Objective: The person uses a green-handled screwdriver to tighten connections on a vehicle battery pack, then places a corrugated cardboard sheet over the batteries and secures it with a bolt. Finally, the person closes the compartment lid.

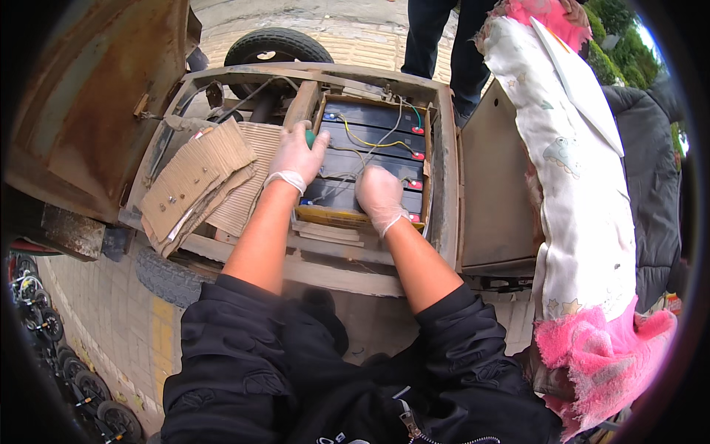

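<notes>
Several dark batteries (370, 138) lie side by side in a cardboard-lined bay of a metal vehicle frame (446, 174). Red and blue terminals show at their ends, and yellow, green and grey wires (384, 142) cross their tops. My left hand (294, 157), in a thin clear glove, is at the left side of the batteries, closed around a small green object (310, 138) that mostly hides in the grip. My right hand (380, 194), gloved too, is closed in a fist over the near batteries, beside the wires. Whatever its fingers hold is hidden.
Left of the batteries lie torn cardboard pieces (194, 177) with several small metal parts on top. A rusty panel (89, 96) stands at the left. A padded seat with a white cloth (577, 163) and pink towel (599, 355) is right. A person's legs (427, 37) stand beyond.
</notes>
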Tool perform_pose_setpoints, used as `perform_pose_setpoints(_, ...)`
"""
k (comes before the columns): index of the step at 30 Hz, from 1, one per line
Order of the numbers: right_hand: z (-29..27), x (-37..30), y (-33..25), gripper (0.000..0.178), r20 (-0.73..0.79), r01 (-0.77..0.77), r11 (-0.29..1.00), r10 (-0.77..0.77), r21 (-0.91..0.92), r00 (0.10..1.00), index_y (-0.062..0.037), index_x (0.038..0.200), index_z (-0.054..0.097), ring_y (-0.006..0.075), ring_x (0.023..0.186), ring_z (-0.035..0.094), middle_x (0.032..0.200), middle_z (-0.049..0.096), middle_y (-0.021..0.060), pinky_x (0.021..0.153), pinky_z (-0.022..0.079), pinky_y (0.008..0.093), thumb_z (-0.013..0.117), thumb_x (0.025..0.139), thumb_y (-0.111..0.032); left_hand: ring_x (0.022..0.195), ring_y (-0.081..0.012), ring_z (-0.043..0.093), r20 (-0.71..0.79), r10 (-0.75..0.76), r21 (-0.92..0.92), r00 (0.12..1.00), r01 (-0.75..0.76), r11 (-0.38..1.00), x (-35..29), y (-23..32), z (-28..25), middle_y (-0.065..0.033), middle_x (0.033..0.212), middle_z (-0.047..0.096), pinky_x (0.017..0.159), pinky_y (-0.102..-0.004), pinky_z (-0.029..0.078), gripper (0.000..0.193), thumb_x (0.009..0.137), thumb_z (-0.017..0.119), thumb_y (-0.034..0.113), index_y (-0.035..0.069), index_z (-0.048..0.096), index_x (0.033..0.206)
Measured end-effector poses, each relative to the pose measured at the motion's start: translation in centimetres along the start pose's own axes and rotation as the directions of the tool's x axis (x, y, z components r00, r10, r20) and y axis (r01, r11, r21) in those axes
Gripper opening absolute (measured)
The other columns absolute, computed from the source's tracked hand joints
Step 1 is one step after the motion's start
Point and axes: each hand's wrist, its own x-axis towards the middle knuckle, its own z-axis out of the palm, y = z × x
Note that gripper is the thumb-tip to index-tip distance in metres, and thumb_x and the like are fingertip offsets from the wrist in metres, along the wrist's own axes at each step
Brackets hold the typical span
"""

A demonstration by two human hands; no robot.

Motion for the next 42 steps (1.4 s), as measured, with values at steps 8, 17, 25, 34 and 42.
perform_pose_setpoints(8,0.2,0.6,-0.1,0.013,0.001,-0.022,1.000,0.022,0.003,1.000,-0.0078,0.076,0.071,0.0340,0.069,0.073,0.078,0.072,0.0146,0.062,0.058,0.0456,0.060,0.082,-0.011,0.118,-0.0445,0.058,-0.012,0.085,-0.014,0.996,-0.085,0.996,0.1,-0.4,0.1,-0.0267,0.132,0.053,0.101,-0.0483,0.048,0.041,0.098,0.053,0.032,0.014,0.058,0.134)
perform_pose_setpoints(17,-0.2,0.8,0.0,0.020,0.181,-0.093,0.996,0.088,0.017,0.980,-0.0047,0.084,0.070,0.0380,0.081,0.072,0.088,0.072,0.0182,0.073,0.057,0.0491,0.059,0.088,-0.021,0.119,-0.0423,0.058,-0.011,0.216,0.056,0.976,-0.215,0.975,0.3,-0.1,-0.5,-0.0231,0.128,0.058,0.101,-0.0475,0.048,0.041,0.096,0.053,0.028,0.014,0.062,0.133)
perform_pose_setpoints(25,0.0,0.9,0.0,0.019,0.151,-0.094,0.995,0.088,0.032,0.985,-0.0050,0.083,0.070,0.0381,0.081,0.071,0.088,0.072,0.0174,0.073,0.057,0.0492,0.060,0.088,-0.021,0.117,-0.0416,0.060,0.065,0.203,0.141,0.977,-0.211,0.967,0.0,0.0,-0.8,-0.0186,0.133,0.054,0.100,-0.0476,0.050,0.043,0.095,0.056,0.032,0.013,0.060,0.133)
perform_pose_setpoints(34,0.2,0.8,0.1,0.014,0.073,-0.046,0.999,0.044,0.024,0.996,-0.0065,0.080,0.071,0.0366,0.075,0.073,0.083,0.073,0.0167,0.067,0.057,0.0486,0.060,0.083,-0.014,0.110,-0.0416,0.064,0.076,0.118,0.195,0.990,-0.131,0.972,-0.5,1.0,-1.8,-0.0227,0.130,0.054,0.097,-0.0496,0.051,0.046,0.093,0.058,0.034,0.011,0.058,0.133)
perform_pose_setpoints(42,0.1,0.8,0.1,0.014,0.069,-0.040,0.999,0.039,0.011,0.997,-0.0069,0.079,0.071,0.0359,0.074,0.073,0.082,0.073,0.0158,0.066,0.057,0.0487,0.060,0.083,-0.014,0.109,-0.0463,0.062,0.048,0.094,0.151,0.994,-0.100,0.983,-0.4,0.5,-1.2,-0.0257,0.128,0.053,0.098,-0.0491,0.050,0.042,0.094,0.054,0.027,0.011,0.059,0.133)
